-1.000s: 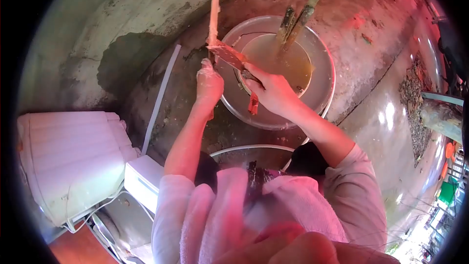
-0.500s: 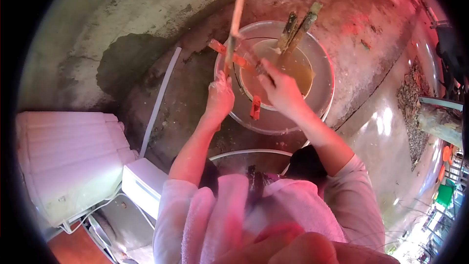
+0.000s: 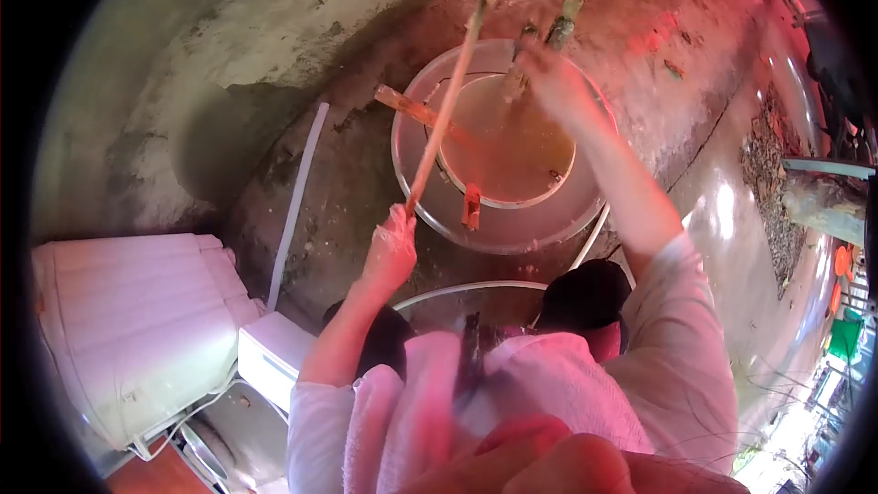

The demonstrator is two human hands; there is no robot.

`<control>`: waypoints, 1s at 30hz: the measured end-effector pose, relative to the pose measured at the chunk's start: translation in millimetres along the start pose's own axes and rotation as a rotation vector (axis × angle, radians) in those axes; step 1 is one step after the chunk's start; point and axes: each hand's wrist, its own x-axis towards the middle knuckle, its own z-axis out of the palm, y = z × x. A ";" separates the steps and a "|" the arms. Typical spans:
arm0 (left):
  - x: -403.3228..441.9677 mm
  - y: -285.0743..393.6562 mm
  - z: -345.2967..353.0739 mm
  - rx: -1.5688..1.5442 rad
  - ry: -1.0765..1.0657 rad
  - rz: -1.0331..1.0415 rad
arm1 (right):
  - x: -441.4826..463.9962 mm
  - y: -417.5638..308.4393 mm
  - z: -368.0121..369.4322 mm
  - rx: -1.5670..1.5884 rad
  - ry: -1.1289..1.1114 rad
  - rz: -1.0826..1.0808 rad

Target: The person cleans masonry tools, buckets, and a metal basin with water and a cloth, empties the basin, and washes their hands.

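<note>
My left hand (image 3: pixel 391 252) is closed around the lower end of a long thin stick (image 3: pixel 445 119), which slants up across the left side of a wide pale basin (image 3: pixel 416 215). In the basin sits a smaller round vessel (image 3: pixel 521 205) with cloudy brownish liquid. Over its far side my right hand (image 3: pixel 553 82) is smeared by motion, close to rough wooden pieces (image 3: pixel 563 26) at the far rim; whether it holds one is unclear. Another wood piece (image 3: pixel 402 105) lies across the left rim, and a short reddish piece (image 3: pixel 471 207) rests at the near edge.
A white pipe (image 3: pixel 299 206) lies on the ground to the left. At lower left stand a large white ribbed container (image 3: pixel 137 329) and a small white box (image 3: pixel 273 348). A hose (image 3: pixel 471 286) curves before my knees. A log (image 3: pixel 823 206) is at far right.
My right hand has moved from the stick and near wood piece up to the far rim. My left hand has come lower and closer, and the stick's top end has come into view.
</note>
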 end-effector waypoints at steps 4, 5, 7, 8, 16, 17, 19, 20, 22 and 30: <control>5.4 2.2 8.6 0.079 0.145 0.001 | 6.1 -8.9 -3.4 -0.047 -0.052 0.065; 17.1 -5.3 10.5 0.197 0.215 0.030 | -15.8 -0.2 13.1 -0.062 -0.148 -0.017; 45.5 -14.4 5.0 0.228 0.220 -0.036 | -74.1 11.7 50.0 -0.084 -0.174 -0.236; 60.6 -13.5 -8.1 0.142 0.147 -0.131 | -103.9 -12.5 46.9 0.040 -0.295 -0.122; 68.1 14.2 19.2 0.155 0.180 -0.044 | -22.7 -7.7 32.8 -0.074 0.056 -0.156; 66.0 17.5 21.4 -0.012 0.222 -0.030 | -8.1 4.0 32.9 -0.052 0.103 -0.163; 71.0 2.8 19.0 0.042 0.227 -0.053 | -25.8 -9.2 28.7 -0.060 -0.009 -0.147; 74.5 -2.6 19.1 0.064 0.230 -0.072 | -51.4 -7.6 39.1 -0.098 -0.016 -0.301; 89.3 -4.1 -3.0 -0.044 0.190 -0.233 | -111.7 -18.4 55.9 0.043 -0.195 -0.257; 64.1 42.1 -10.0 -0.166 -0.006 -0.189 | -20.3 24.6 43.0 0.022 0.104 -0.159</control>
